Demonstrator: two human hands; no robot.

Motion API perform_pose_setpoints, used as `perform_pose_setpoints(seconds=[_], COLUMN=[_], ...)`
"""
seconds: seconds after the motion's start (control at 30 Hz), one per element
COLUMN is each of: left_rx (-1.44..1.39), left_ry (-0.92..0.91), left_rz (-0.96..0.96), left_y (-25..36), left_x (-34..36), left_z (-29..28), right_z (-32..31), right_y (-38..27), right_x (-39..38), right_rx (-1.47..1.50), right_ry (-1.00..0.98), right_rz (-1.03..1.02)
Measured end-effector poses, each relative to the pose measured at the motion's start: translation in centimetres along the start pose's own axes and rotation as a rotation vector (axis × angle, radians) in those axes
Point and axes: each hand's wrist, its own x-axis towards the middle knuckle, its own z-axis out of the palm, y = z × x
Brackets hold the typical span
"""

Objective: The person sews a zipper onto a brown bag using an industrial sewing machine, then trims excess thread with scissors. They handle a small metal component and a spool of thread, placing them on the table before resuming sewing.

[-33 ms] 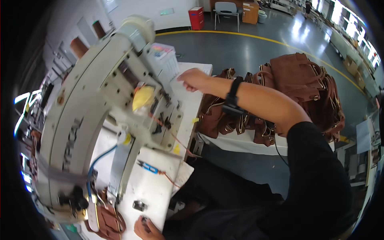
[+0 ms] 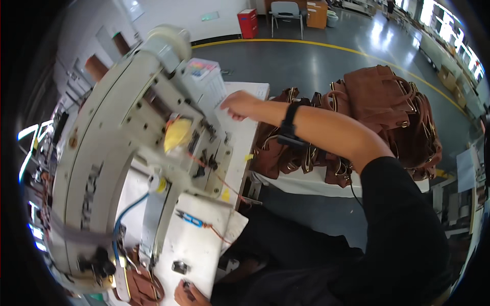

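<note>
My right hand reaches beside a white plastic box behind the cream sewing machine, fingers curled; what they hold, if anything, is unclear. My left hand grips a small dark metal part at the lower edge of the white worktop. Just above it lies a metal piece, and farther up, blue thread snips with orange cord. A brown leather bag sits under the machine at lower left. A yellow pad is on the machine.
A pile of brown bags rests on a white-covered table to my right. Farther back are a red cabinet, a grey chair, cardboard boxes and a distant person.
My right hand has shifted slightly left and down beside the white box. The view has moved a little; my left hand stays at the worktop's lower edge.
</note>
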Motion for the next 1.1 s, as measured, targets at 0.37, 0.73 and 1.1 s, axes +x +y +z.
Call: perform_pose_setpoints(seconds=[0.37, 0.73, 1.1], left_rx=[0.278, 0.15, 0.3], left_ry=[-0.1, -0.141, -0.128], left_rz=[-0.038, -0.165, -0.078], left_y=[1.9, -2.0, 3.9], left_x=[0.6, -1.1, 1.6], left_z=[0.0, 1.6, 1.5], right_z=[1.2, 0.1, 1.9], right_y=[5.1, 1.8, 1.5], right_x=[8.8, 9.0, 17.6], right_rx=[-0.722, -0.56, -0.457], right_ry=[0.155, 0.411, 0.342], right_rz=[-0.155, -0.262, -0.3])
